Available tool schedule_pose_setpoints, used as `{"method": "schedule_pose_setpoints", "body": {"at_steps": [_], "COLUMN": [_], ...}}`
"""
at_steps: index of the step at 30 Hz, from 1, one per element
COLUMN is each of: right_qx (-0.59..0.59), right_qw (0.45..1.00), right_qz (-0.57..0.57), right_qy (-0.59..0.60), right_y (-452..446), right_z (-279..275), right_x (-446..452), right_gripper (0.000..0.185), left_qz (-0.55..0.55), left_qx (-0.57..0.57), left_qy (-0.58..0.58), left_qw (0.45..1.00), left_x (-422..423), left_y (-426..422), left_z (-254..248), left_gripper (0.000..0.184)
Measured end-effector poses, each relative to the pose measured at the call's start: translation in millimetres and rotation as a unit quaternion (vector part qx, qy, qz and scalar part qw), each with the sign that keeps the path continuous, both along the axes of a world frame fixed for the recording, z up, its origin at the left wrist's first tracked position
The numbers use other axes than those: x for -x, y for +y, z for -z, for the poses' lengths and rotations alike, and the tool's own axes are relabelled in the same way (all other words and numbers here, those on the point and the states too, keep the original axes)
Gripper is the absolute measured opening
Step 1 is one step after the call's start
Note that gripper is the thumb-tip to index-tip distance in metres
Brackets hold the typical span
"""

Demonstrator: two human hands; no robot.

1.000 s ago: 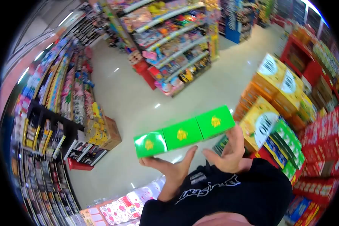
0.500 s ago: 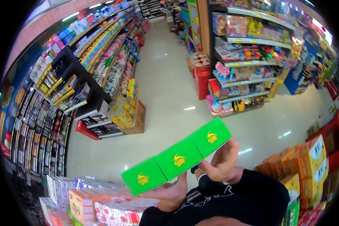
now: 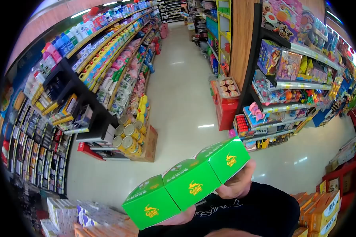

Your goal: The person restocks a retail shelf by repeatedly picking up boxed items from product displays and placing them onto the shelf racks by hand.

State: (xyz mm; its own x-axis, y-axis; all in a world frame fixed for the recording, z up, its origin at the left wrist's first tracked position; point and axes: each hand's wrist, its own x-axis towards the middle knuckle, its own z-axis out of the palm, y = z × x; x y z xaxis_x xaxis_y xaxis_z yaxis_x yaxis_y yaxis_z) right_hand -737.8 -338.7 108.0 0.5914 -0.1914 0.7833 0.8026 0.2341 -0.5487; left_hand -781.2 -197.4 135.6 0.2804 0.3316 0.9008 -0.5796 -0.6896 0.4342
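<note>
Three green boxes (image 3: 194,187) with a gold leaping-deer logo and the word "Golden" are held end to end in a slanted row. Their front faces and part of their upper faces show. My left hand (image 3: 181,217) supports the left end from below, its fingers mostly behind the cartons. At the right end, my right hand (image 3: 241,181) is closed on the underside and edge of the last box. White and dark print on the upper faces is too small to read.
A long shelf of bottles and packets (image 3: 118,51) lines the left of the aisle. Yellow-labelled cans (image 3: 128,138) stand on a carton at its end. Toy shelves (image 3: 296,85) and a red stand (image 3: 227,110) are on the right. Orange cartons (image 3: 320,213) and white-purple packs (image 3: 95,213) flank me.
The row of boxes has tipped so their upper faces now show, and it sits slightly lower. Both hands keep their grip. My view has moved nearer the aisle and toy shelves.
</note>
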Motion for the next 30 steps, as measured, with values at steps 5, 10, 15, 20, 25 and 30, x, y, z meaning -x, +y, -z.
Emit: {"method": "schedule_pose_setpoints", "body": {"at_steps": [5,10,15,20,25,30], "right_qx": [0.043,-0.014,0.127,0.047,-0.027,-0.144], "right_qw": [0.997,0.989,0.965,0.971,0.945,0.908], "right_qz": [0.025,0.145,0.221,0.225,0.326,0.394], "right_qy": [0.056,-0.005,-0.065,-0.059,-0.007,0.019], "right_y": [17.2,69.9,69.7,85.2,84.9,73.9], "right_z": [-5.9,-13.8,-23.7,-23.7,-11.0,-12.2], "right_x": [-134.9,-275.9,-393.7,-502.0,-610.1,-739.8], "right_gripper": [0.074,0.065,0.082,0.084,0.08,0.074], "left_qz": [0.042,0.082,0.133,0.176,0.199,0.213], "left_qx": [0.018,0.04,0.048,0.04,0.026,0.012], "left_qy": [-0.012,-0.026,-0.032,-0.02,-0.014,-0.022], "left_qw": [0.999,0.996,0.989,0.983,0.98,0.977], "left_x": [-144.2,-289.5,-422.0,-541.5,-655.7,-789.6], "left_y": [28.0,63.3,83.5,91.5,86.3,63.4], "left_z": [19.1,11.7,4.0,-6.3,1.7,-3.8], "left_gripper": [0.117,0.116,0.114,0.113,0.112,0.11]}}
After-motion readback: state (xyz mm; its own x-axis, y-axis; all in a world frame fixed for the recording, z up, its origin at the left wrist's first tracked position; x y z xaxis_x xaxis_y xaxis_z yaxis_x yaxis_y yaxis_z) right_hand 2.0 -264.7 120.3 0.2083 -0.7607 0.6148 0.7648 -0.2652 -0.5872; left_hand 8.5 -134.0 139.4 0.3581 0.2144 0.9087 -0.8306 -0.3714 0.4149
